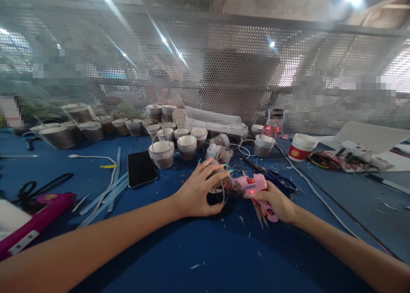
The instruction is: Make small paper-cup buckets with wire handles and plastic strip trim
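Head view: L hand (195, 194) fingers curled round small cup (221, 177); R hand (278, 202) fingers clamp pink glue gun (253, 185), barrel left-right, nozzle at cup. Red cup (299, 148) logo unreadable.

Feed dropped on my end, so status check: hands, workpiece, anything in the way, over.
Left hand gripping small brown cup on blue table. Right hand holding pink glue gun, nozzle at cup. Black phone, white handled cups behind, apart.

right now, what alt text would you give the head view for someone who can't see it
A person's left hand grips a small cup on a blue table while the right hand holds a pink glue gun pointed at it. Behind stand rows of small handled cups, a black phone and a perforated metal screen.
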The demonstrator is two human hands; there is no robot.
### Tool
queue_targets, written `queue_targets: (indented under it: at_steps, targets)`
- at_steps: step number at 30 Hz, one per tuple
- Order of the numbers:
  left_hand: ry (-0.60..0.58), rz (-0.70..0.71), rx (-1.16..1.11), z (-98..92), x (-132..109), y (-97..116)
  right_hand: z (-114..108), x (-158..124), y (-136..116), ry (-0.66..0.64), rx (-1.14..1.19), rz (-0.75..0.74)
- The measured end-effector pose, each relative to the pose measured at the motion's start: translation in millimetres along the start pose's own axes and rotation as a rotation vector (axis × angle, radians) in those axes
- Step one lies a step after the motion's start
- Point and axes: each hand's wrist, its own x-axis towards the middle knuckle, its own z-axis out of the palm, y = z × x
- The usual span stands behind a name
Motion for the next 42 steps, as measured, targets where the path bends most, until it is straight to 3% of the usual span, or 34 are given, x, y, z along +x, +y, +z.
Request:
queue_targets:
  at_steps: [14,24,35,38,42]
  targets:
    - [-0.001,0.002,0.005,-0.6,-0.2,0.5,-1.3,-0.5,3.8,0.008,0.012,-0.011]
    - [-0.004,0.009,-0.001,-1.0,0.2,1.2,-4.8,-7.5,-1.7,0.031,-0.105,-0.044]
    - [0.005,0.041,-0.029,-1.4,1.6,0.6,-31.4,-27.1,-46.4,-0.120,-0.364,-0.039]
    - [-0.013,0.020,-0.026,-2.4,1.1,1.7,-46.5,-37.7,-54.6,0.010,-0.408,-0.100]
    - [-0.014,0.008,-0.009,-4.1,1.3,3.6,-69.8,-47.0,-63.1,0.358,-0.711,-0.270]
